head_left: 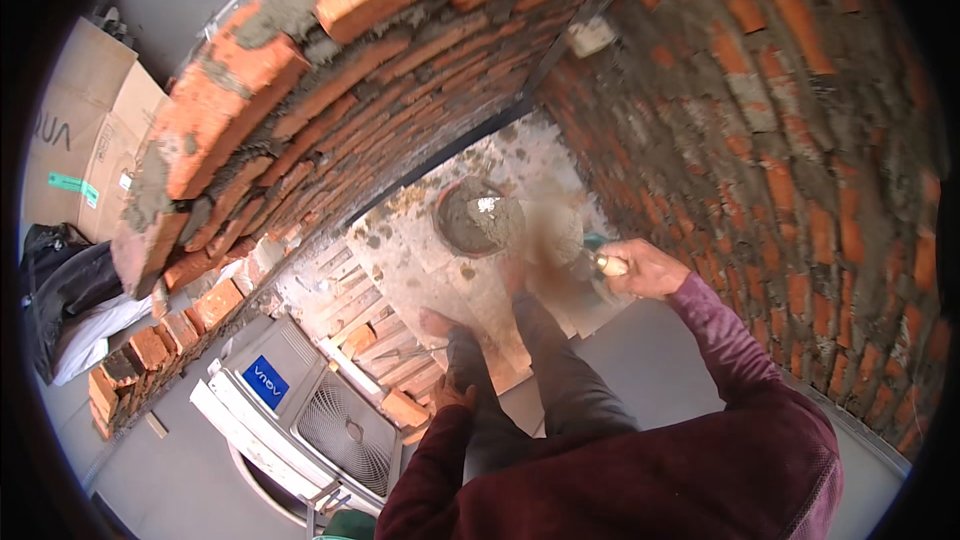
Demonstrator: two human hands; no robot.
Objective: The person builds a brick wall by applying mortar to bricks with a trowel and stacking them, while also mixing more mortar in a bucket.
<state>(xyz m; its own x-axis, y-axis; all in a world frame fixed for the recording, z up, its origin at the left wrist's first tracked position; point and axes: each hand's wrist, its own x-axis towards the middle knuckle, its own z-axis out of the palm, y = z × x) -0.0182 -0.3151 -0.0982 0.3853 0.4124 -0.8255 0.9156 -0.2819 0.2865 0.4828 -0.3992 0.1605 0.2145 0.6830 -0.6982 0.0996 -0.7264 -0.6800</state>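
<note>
Brick walls (800, 210) flank a stained pale platform (425, 285) bearing a mortar bowl (442, 227).

The right hand (645, 270) wraps around a tool (612, 265), but the tool's far end is too blurry to make out. Beside it, near the right edge of the pale board (400, 230), is a brown smear; I can't tell what it is. The right foot (516, 275) is fuzzy too. The left hand (455, 395) looks so small that its fingers can't be counted. The fan machine (270, 390) hides most of a round rim (262, 485). The bottom edge cuts off a green thing (350, 524) and the dark red top (640, 475).
</note>
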